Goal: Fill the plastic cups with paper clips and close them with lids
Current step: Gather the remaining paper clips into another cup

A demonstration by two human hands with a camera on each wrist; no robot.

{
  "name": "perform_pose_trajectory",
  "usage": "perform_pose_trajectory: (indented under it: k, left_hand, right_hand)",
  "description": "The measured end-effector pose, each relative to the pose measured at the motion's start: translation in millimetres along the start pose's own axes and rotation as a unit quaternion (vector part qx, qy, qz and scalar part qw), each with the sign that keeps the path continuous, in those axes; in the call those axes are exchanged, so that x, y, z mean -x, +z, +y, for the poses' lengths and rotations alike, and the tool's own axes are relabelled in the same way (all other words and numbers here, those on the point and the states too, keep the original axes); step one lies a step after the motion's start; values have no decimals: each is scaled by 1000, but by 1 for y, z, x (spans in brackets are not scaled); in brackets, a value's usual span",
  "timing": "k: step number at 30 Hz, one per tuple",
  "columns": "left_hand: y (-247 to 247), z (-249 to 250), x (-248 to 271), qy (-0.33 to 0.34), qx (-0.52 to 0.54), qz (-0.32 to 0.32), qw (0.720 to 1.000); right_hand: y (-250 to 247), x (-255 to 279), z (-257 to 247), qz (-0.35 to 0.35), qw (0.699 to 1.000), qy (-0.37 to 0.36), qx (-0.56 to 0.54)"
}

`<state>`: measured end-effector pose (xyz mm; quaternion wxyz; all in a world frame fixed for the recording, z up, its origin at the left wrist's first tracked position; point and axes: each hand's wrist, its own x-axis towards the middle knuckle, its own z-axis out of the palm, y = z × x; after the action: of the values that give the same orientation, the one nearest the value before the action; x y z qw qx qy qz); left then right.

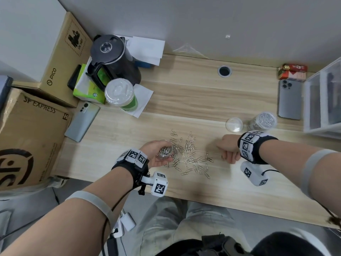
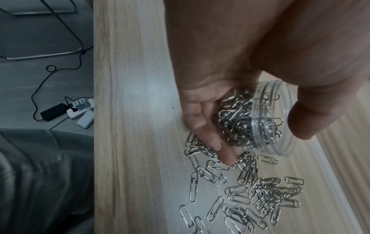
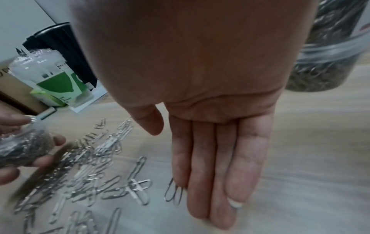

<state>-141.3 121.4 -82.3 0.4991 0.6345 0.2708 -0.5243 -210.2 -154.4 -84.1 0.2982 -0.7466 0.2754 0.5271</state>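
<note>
Left hand (image 1: 156, 154) curled, right hand (image 1: 228, 150) flat

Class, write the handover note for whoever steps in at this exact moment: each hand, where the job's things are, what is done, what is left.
Left hand: grips a small clear plastic cup tilted over the table, nearly full of clips.
Right hand: open, fingers straight, holding nothing, just right of the loose pile.
Silver paper clips: many lie scattered on the light wooden table.
A second clear cup full of clips stands far right, and beside it lies what looks like a clear round lid.
Done: one cup filled; whether lidded, unclear.
Left: gather remaining clips, lid the cups.
</note>
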Motion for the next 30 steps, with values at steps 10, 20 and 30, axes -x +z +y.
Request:
perform_pose_trajectory:
  k: [10, 20, 30]
  left_hand:
    - [-1, 5, 1, 8, -6, 2, 1000]
    - [-3, 1, -1, 9, 5, 13, 1000]
    - [-9, 1, -2, 12, 8, 20, 1000]
  right_hand:
    - [35, -13, -48, -43, 985, -67, -155]
    - [52, -6, -31, -159, 987, -4, -30]
    - [62, -16, -65, -35, 961, -145, -231]
